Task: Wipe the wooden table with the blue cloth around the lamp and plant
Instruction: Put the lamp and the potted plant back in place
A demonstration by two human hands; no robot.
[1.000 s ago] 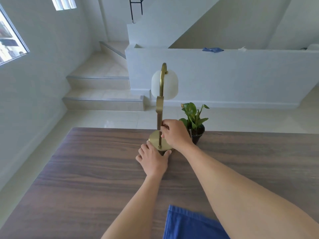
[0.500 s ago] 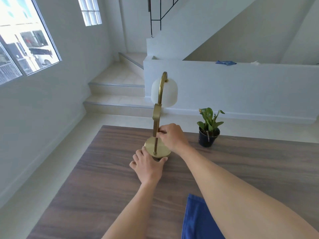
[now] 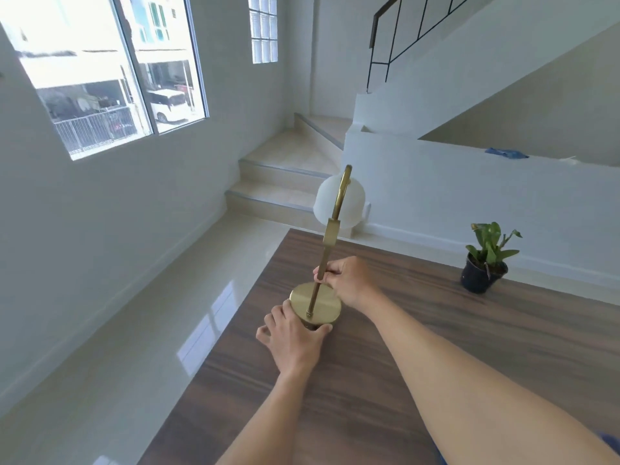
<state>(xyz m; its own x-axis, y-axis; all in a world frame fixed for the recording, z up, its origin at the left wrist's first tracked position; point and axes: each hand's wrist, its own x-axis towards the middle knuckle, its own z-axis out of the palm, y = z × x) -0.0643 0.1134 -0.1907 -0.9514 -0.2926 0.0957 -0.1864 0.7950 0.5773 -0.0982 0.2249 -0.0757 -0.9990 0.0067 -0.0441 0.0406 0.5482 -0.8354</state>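
A brass lamp (image 3: pixel 327 256) stands near the left edge of the wooden tabletop (image 3: pixel 436 330), its long axis close to upright, the thin stem leaning slightly to the right as it rises from the round base. At the top the stem curves over into a hook, and the white shade (image 3: pixel 339 204) hangs behind it, toward the far side of the tabletop and the stairs (image 3: pixel 285 182).

The right hand (image 3: pixel 345 280) reaches in from the lower right — its fingers (image 3: pixel 323 273) are closed around the lower part of the stem, just above the base. The left hand (image 3: pixel 295 337) sits at the near side of the base, fingers curled against its rim with the thumb pressed to the right side, so both hands are holding the lamp. Whether the base rests flat on the wood or is lifted just clear of it cannot be told.

The plant (image 3: pixel 486 260) — green leaves in a small dark pot — stands upright well to the right of the lamp, close to the far edge of the tabletop. A sliver of blue cloth (image 3: pixel 612 444) shows at the bottom right corner, mostly hidden behind the right forearm. Another blue cloth lies on the low white wall (image 3: pixel 469 182) beyond the tabletop.
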